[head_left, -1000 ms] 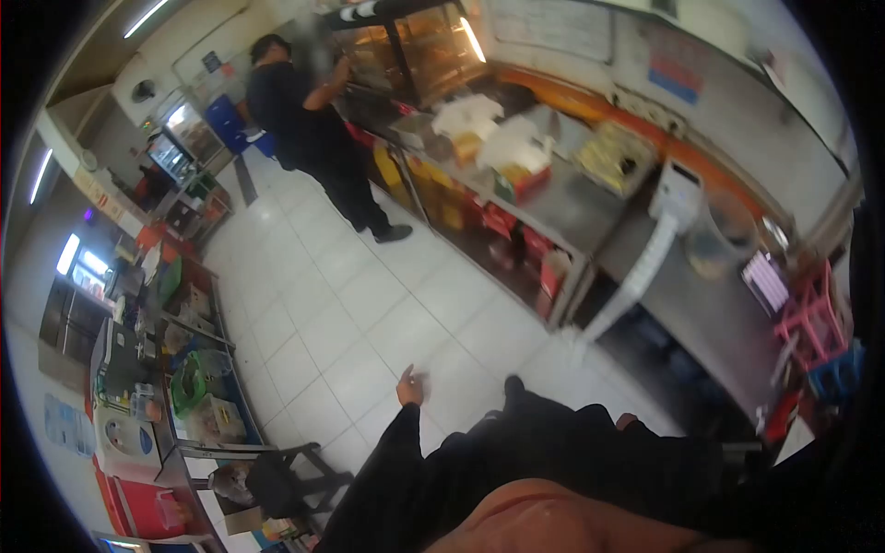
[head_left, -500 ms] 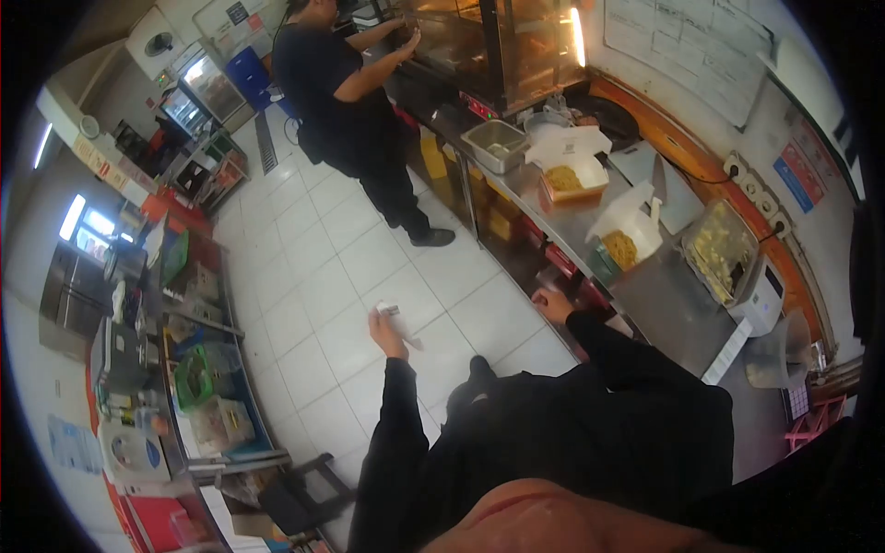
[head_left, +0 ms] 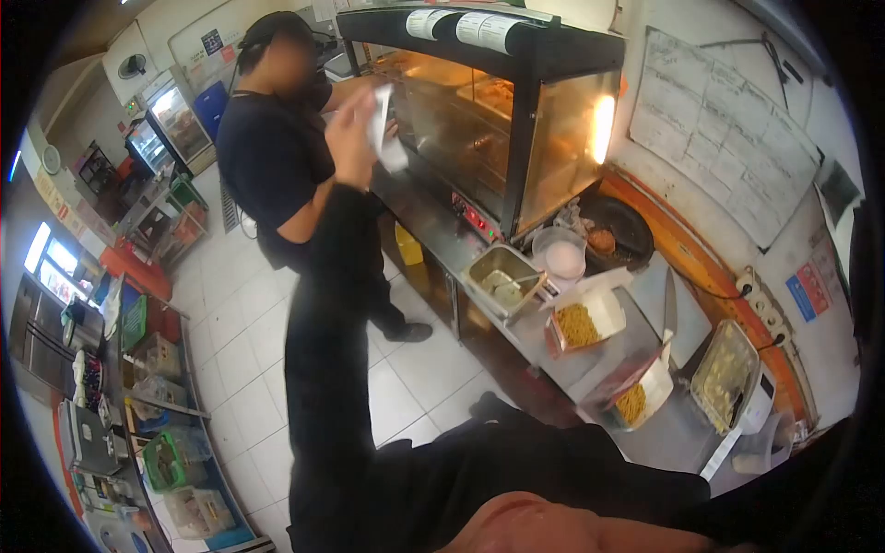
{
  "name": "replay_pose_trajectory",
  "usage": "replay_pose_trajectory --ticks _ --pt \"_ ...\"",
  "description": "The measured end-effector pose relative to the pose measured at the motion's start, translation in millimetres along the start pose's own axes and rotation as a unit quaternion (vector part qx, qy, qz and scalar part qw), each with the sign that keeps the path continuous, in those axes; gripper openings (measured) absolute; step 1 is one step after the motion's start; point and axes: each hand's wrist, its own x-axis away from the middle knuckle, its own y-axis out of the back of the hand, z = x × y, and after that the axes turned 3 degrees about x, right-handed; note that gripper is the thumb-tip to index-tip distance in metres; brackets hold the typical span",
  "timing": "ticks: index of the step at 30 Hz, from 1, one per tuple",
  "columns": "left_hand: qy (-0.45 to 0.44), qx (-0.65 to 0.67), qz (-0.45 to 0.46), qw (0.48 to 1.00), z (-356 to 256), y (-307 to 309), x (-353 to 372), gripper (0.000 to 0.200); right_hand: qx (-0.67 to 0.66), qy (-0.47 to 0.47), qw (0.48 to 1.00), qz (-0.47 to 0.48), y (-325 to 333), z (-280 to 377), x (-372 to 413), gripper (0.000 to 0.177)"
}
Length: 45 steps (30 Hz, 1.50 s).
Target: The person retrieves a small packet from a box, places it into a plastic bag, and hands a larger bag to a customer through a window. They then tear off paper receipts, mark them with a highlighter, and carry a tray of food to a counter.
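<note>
My left hand [head_left: 349,143] is raised at arm's length, closed on a white paper slip [head_left: 390,152] that looks like a receipt. The slip is a little blurred and hangs in front of the glass of a heated display cabinet [head_left: 576,152]. Along the cabinet's top edge hang more printed slips [head_left: 484,33]. My right hand is out of view; only dark clothing shows on that side. Just behind my raised hand stands a co-worker [head_left: 272,152] in dark clothes, partly covered by my arm.
On the steel counter stand two open boxes of noodles [head_left: 578,324] [head_left: 631,404], a metal pan [head_left: 505,276], a knife [head_left: 670,300] on a board, and a tray of pale food [head_left: 724,373]. Shelves with tubs [head_left: 166,461] line the left side of the tiled floor [head_left: 253,346].
My left hand has risen from low over the floor to the cabinet, still with the slip. My right hand has left the view. The camera view has tilted up, showing more of the cabinet.
</note>
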Motion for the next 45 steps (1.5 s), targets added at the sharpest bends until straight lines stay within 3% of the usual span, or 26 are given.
replay_pose_trajectory --ticks 2,5,7,11,12,13,17,19,21,24,27,31,32,36,39,40,43,44,45 --pt "-0.119 -0.06 0.025 0.991 26 -6 -100 0.03 -0.034 0.026 0.997 -0.056 53 28 -37 0.023" --pt "-0.073 0.035 0.028 0.996 32 -36 -194 0.032 -0.111 0.074 0.98 -0.147 140 81 -80 0.023" --pt "-0.036 0.04 0.024 0.998 30 -54 -220 0.034 -0.162 0.097 0.963 -0.19 189 118 -95 0.023" --pt "-0.11 -0.163 0.072 0.978 106 -30 -356 0.027 -0.236 0.106 0.932 -0.255 250 182 -108 0.024" --pt "-0.12 -0.338 0.068 0.931 122 -22 -380 0.026 -0.244 0.097 0.928 -0.264 251 190 -110 0.024" --pt "-0.142 -0.391 0.13 0.9 141 -13 -401 0.027 -0.249 0.082 0.927 -0.269 247 195 -111 0.024" --pt "-0.057 -0.27 0.207 0.939 125 -20 -386 0.03 -0.243 -0.015 0.937 -0.249 174 192 -109 0.024" --pt "-0.184 -0.462 0.144 0.856 122 -18 -393 0.036 -0.247 -0.073 0.94 -0.226 125 192 -100 0.024" --pt "-0.378 -0.467 0.161 0.783 134 -15 -412 0.038 -0.263 -0.132 0.934 -0.204 76 198 -81 0.024" --pt "-0.369 -0.494 0.11 0.78 137 -27 -396 0.04 -0.295 -0.198 0.916 -0.188 17 212 -52 0.025" --pt "-0.398 -0.409 0.122 0.812 144 -23 -401 0.037 -0.33 -0.237 0.895 -0.186 -22 235 -31 0.025" --pt "-0.542 -0.456 0.052 0.704 158 -20 -400 0.033 -0.364 -0.261 0.871 -0.201 -51 261 -21 0.025" --pt "-0.517 -0.499 0.054 0.694 158 -16 -402 0.03 -0.37 -0.264 0.867 -0.206 -55 266 -20 0.025" --pt "-0.46 -0.454 0.112 0.754 165 -4 -410 0.032 -0.389 -0.266 0.854 -0.222 -67 281 -19 0.026" --pt "-0.419 -0.465 0.08 0.776 169 -9 -392 0.037 -0.398 -0.271 0.846 -0.228 -74 291 -12 0.026" --pt "-0.444 -0.478 0.047 0.757 170 -14 -383 0.041 -0.403 -0.274 0.844 -0.225 -75 295 -6 0.027" --pt "-0.466 -0.434 -0.07 0.768 157 -23 -355 0.04 -0.4 -0.26 0.843 -0.249 -87 299 5 0.027" --pt "-0.482 -0.394 -0.087 0.778 145 -26 -338 0.036 -0.399 -0.255 0.842 -0.258 -91 298 8 0.027" --pt "-0.46 -0.279 -0.056 0.841 141 -32 -318 0.033 -0.398 -0.249 0.842 -0.268 -95 299 10 0.028"
